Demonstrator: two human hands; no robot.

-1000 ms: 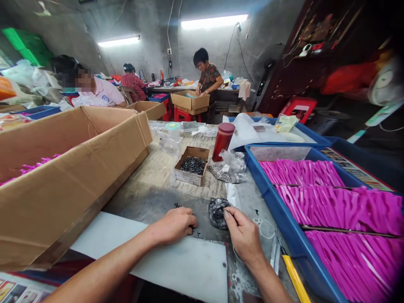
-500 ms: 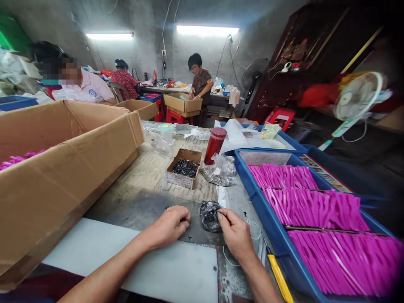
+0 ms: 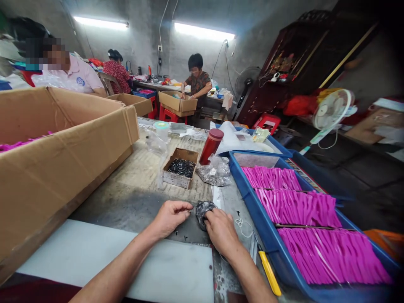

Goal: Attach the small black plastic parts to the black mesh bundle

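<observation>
My right hand point(image 3: 222, 229) reaches into a small clear plastic bag point(image 3: 202, 215) of black bits on the dark work surface. Its fingers are bent together and the tips are hidden in the bag. Just left of the bag is my left hand point(image 3: 172, 218), thumb and forefinger nearly together; a tiny dark speck shows at the fingertips, too small to name. A few small black pieces point(image 3: 185, 238) lie near the hands. Beyond them stands a small cardboard box point(image 3: 176, 180) of dark metal pins or rivets, beside a clear bag point(image 3: 216, 171) of silvery small parts.
A large cardboard box point(image 3: 78, 147) stands at left, a blue tray point(image 3: 244, 191) of magenta strips at right. Nearby are a red flask point(image 3: 212, 146), a yellow-handled tool point(image 3: 269, 273) and a white board point(image 3: 126, 261). Several people sit or stand further back; a fan point(image 3: 333, 110) is at right.
My right hand has moved from the bag's right edge to over it, fingers now inside. My left hand's thumb and forefinger have stretched towards the bag. The view has turned slightly right.
</observation>
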